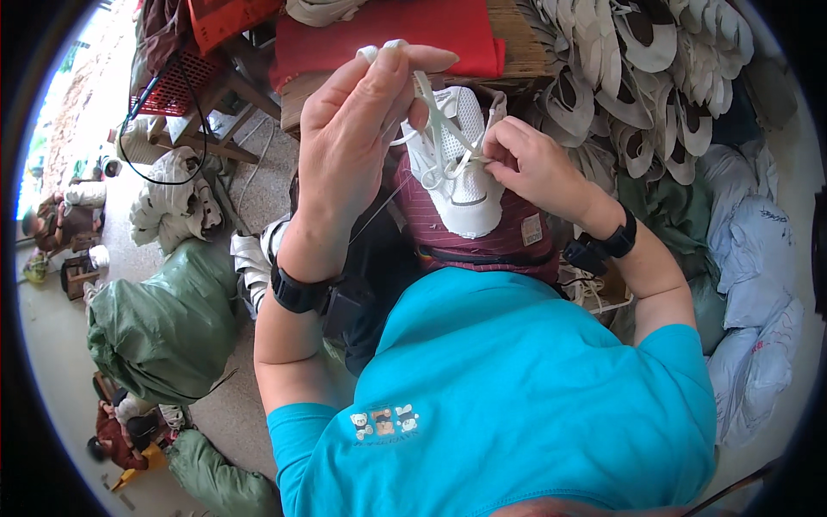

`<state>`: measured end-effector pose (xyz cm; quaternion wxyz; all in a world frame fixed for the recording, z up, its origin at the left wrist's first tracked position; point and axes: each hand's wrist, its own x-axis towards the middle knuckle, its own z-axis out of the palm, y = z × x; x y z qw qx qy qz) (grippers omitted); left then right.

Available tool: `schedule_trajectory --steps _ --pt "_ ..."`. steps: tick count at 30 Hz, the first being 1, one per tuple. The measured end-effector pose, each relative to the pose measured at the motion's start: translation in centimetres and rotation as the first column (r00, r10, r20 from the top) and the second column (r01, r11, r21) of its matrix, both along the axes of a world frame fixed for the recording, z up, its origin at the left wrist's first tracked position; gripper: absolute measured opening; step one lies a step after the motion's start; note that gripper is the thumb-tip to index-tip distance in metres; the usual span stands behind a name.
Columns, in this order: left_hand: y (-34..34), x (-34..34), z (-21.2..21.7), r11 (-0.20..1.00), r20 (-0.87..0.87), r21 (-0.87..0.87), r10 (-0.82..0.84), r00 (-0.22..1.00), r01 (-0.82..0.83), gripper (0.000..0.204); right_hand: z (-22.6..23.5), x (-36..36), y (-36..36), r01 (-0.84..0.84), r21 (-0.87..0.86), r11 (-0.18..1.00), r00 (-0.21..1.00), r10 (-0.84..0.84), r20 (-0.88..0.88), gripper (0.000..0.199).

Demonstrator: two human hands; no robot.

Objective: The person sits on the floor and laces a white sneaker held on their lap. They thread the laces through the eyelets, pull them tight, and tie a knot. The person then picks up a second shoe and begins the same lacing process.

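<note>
Nearest is the person's turquoise shirt (pixel 517 370); just beyond it, striped maroon cloth (pixel 422 211) covers the lap. The white shoe (pixel 469 185) rests there, toe toward the body, probably so that the lap steadies it and its lacing faces both hands. The right hand (pixel 543 168) is at the shoe's right edge, its grip seemingly pinching the lace low by the eyelets. The left hand (pixel 357 116), raised on the left, pinches the lace (pixel 424 89) well above the shoe, apparently to keep it taut.

Farther on is a wooden surface (pixel 525 43) bearing red cloth (pixel 465 39). Pale shoe uppers (pixel 603 52) crowd the far right, with whitish sacks (pixel 749 250) nearer. Leftward, a green sack (pixel 164 319) lies on the floor (pixel 245 370); beyond stands a red basket (pixel 181 82), and two other people sit farther left.
</note>
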<state>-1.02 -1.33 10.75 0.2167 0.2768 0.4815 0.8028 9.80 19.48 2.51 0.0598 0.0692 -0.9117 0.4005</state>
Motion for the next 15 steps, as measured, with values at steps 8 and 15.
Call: schedule_trajectory --steps 8,15 --pt "0.7 -1.2 -1.4 0.999 0.035 0.042 -0.02 0.999 0.018 0.039 -0.5 0.9 0.5 0.185 -0.193 0.964 0.983 -0.184 0.025 0.014" --pt "1.2 -1.3 -1.4 0.999 0.067 0.041 -0.019 0.998 0.016 0.039 -0.7 1.0 0.1 0.048 -0.376 0.925 0.983 0.023 0.182 0.018"
